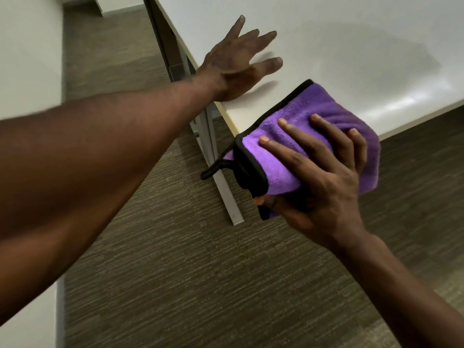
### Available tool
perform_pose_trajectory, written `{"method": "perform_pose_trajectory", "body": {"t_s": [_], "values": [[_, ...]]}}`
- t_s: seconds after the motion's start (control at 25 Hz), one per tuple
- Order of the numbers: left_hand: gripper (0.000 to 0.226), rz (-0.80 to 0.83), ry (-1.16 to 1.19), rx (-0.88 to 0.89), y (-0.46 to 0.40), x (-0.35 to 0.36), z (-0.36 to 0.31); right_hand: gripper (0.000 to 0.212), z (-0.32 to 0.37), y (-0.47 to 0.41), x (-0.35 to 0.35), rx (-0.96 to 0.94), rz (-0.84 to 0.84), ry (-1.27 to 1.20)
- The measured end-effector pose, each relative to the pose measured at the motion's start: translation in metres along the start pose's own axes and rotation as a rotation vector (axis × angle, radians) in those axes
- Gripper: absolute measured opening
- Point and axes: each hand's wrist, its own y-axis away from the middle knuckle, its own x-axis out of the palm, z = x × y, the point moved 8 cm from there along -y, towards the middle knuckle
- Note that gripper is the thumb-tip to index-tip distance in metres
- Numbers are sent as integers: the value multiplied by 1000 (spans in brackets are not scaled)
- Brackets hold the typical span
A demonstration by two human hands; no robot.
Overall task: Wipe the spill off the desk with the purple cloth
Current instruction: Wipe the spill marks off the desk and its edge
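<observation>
Our left hand (234, 65) rests flat with fingers spread on the white tabletop (351, 46) near its corner; our right hand (324, 182) grips the folded purple cloth (313, 116) at the tabletop's front edge.

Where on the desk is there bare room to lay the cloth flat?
The desk is bare beyond the left hand and the purple cloth, out to its far and right edges. The near corner is crowded: the left hand rests there, and the right hand grips the cloth.
</observation>
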Motion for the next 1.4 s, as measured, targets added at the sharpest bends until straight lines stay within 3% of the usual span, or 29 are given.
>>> {"method": "perform_pose_trajectory", "body": {"t_s": [0.12,0.28,0.64,0.76,0.88,1.04,1.4], "values": [[73,-9,-4,-15,2,-1,2,65,1,-2,-1,-69,-64,4],[72,-15,20,-2,3,1,-1,62,-26,-5,-13,-171,24,29],[74,-17,-2,20,1,-1,0,69,-7,-9,-6,-77,40,-2],[72,-5,-5,37,3,-1,-3,60,-2,-9,-9,-99,46,-33],[71,-4,26,30,3,-1,-1,59,-34,-11,-23,-140,137,-64],[72,-7,23,25,3,0,-1,64,-80,-8,-41,19,121,-10],[73,5,-19,19,0,1,0,63,16,-7,2,25,21,-102]]}}
